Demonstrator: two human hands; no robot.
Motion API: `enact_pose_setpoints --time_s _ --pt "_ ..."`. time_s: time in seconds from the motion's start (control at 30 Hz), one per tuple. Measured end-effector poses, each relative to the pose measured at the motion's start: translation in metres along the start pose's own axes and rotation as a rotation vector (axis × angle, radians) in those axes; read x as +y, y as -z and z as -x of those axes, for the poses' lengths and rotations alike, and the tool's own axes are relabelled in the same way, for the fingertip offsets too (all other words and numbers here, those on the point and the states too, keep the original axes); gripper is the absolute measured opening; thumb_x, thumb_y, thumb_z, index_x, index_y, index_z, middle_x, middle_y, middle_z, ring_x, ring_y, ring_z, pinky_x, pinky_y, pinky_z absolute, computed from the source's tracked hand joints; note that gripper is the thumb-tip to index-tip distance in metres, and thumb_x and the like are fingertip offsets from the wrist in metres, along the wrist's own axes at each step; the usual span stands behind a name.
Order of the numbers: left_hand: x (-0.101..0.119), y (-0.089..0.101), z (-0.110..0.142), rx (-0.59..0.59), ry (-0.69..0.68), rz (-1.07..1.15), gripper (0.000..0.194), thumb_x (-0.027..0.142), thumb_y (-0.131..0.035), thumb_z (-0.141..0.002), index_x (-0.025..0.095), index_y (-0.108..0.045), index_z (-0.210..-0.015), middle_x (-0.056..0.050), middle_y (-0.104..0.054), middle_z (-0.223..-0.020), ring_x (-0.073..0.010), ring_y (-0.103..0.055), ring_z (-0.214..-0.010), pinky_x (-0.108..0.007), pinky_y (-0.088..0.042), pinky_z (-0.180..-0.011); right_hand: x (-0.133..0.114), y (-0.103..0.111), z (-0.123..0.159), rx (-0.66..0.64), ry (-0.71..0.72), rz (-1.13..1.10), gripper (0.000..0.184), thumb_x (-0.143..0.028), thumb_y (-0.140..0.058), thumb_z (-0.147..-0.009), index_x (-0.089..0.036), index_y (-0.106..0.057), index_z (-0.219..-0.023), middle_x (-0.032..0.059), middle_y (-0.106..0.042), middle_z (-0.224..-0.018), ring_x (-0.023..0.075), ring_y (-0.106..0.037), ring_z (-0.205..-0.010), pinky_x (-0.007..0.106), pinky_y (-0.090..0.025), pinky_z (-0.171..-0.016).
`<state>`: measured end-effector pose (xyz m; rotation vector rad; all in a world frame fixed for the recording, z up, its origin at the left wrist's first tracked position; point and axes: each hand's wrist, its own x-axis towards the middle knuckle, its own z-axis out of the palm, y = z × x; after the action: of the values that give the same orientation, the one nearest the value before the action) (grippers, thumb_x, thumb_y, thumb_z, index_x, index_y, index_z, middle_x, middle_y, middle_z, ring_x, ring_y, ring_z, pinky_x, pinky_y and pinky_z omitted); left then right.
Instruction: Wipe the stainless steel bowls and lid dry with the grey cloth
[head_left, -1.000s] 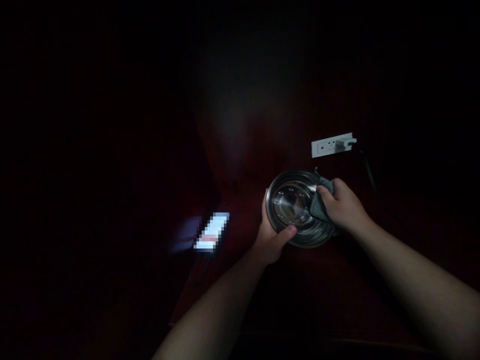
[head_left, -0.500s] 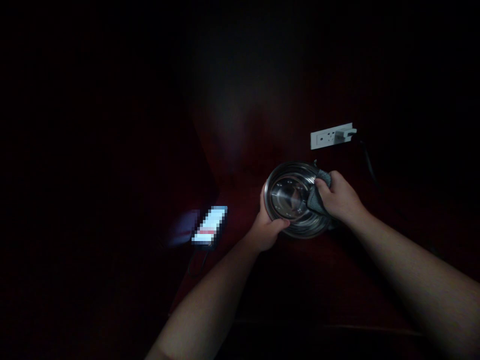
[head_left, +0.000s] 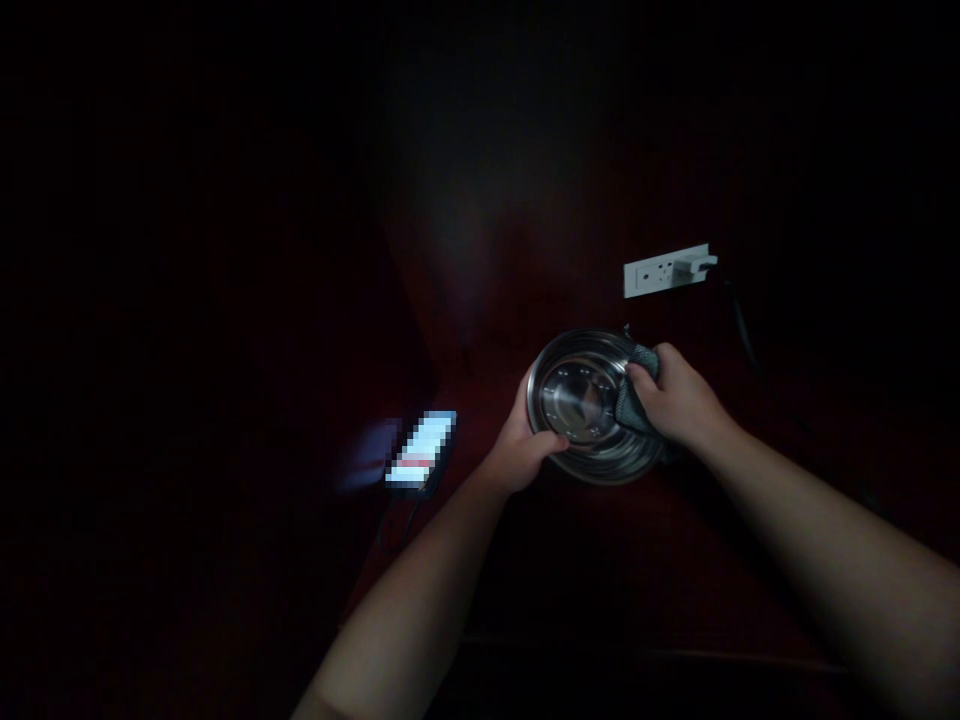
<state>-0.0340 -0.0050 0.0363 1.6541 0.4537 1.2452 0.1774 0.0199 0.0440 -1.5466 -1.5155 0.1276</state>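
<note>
A shiny steel bowl (head_left: 581, 400) is held above a dark red surface in a very dim room. My left hand (head_left: 520, 448) grips its near-left rim, thumb over the edge. My right hand (head_left: 675, 400) is closed on a grey cloth (head_left: 634, 400) pressed against the inside of the bowl's right wall.
A lit phone screen (head_left: 420, 450) lies on the dark red surface (head_left: 600, 560) to the left, with a cable trailing from it. A white wall socket (head_left: 656, 274) with a plug and a dark cord sits behind the bowl. Everything else is in darkness.
The bowl and both hands have shifted slightly up and left in view. My left thumb has slid a little along the rim; the cloth stays pressed at the bowl's right side.
</note>
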Motion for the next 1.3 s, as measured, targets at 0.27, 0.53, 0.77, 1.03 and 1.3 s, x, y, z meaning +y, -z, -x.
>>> enact_pose_setpoints --time_s 0.27,0.53,0.77,1.03,1.3 --pt "-0.011 -0.003 0.005 0.065 0.013 -0.009 0.094 0.021 -0.070 -0.062 0.024 -0.024 -0.144 -0.009 -0.040 -0.145 -0.0330 -0.035 -0.132 -0.048 -0.022 -0.111 0.000 0.002 -0.001 0.005 0.037 -0.011 0.022 -0.040 -0.049 -0.081 -0.023 -0.037 -0.074 0.0015 -0.051 -0.065 0.0171 -0.049 -0.059 0.030 -0.034 -0.055" --pt "-0.019 -0.002 0.007 0.086 -0.034 -0.011 0.090 0.032 -0.073 -0.066 0.024 -0.026 -0.143 -0.010 -0.045 -0.140 -0.0319 -0.040 -0.130 -0.047 -0.027 -0.110 -0.001 0.001 -0.001 0.031 0.049 -0.039 0.024 -0.041 -0.052 -0.078 -0.023 -0.038 -0.072 0.0006 -0.050 -0.064 0.0164 -0.049 -0.058 0.029 -0.034 -0.053" --pt "-0.019 -0.003 0.008 0.164 -0.045 -0.002 0.082 0.036 -0.070 -0.069 0.024 -0.032 -0.140 -0.009 -0.048 -0.138 -0.0316 -0.042 -0.128 -0.046 -0.030 -0.109 -0.002 0.001 0.002 0.010 0.054 -0.131 0.025 -0.044 -0.046 -0.082 -0.023 -0.037 -0.071 -0.0001 -0.048 -0.064 0.0165 -0.047 -0.060 0.029 -0.033 -0.054" --pt "-0.016 -0.005 0.004 0.278 -0.007 0.051 0.073 0.032 -0.064 -0.066 0.023 -0.040 -0.135 -0.007 -0.054 -0.131 -0.0316 -0.046 -0.124 -0.046 -0.035 -0.106 -0.004 0.002 0.005 -0.011 0.081 -0.139 0.021 -0.039 -0.038 -0.087 -0.024 -0.035 -0.073 0.0009 -0.049 -0.069 0.0171 -0.047 -0.062 0.031 -0.035 -0.060" --pt "-0.015 -0.007 0.004 0.321 0.018 0.078 0.072 0.027 -0.063 -0.064 0.023 -0.043 -0.133 -0.007 -0.056 -0.129 -0.0316 -0.047 -0.124 -0.045 -0.036 -0.105 -0.004 0.001 0.004 0.002 0.103 -0.103 0.021 -0.040 -0.039 -0.086 -0.024 -0.035 -0.073 0.0008 -0.048 -0.066 0.0171 -0.047 -0.059 0.031 -0.034 -0.057"
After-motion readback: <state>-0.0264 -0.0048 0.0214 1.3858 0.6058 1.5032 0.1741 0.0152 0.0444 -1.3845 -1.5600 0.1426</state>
